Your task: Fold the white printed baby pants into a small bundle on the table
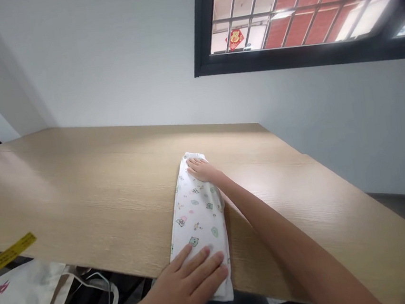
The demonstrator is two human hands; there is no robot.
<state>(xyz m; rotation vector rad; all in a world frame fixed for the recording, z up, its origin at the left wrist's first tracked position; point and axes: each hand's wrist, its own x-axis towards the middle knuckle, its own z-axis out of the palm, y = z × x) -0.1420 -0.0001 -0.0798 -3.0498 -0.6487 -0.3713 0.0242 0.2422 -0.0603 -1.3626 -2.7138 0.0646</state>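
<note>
A long folded strip of white cloth [199, 214] with a small pastel cartoon print lies lengthwise on a light wood-grain table [101, 181]. Its near end hangs slightly past the table's front edge. My right hand [200, 169] rests flat on the far end of the cloth, fingers spread a little. My left hand [189, 280] lies flat across the near end, covering part of the print. Neither hand grips the cloth.
A yellow measuring tape [8, 255] sticks out past the table's edge at the left. Below the edge sits a white canvas tote bag [19, 298] with red print. A wall and a barred window [300, 13] stand beyond the table.
</note>
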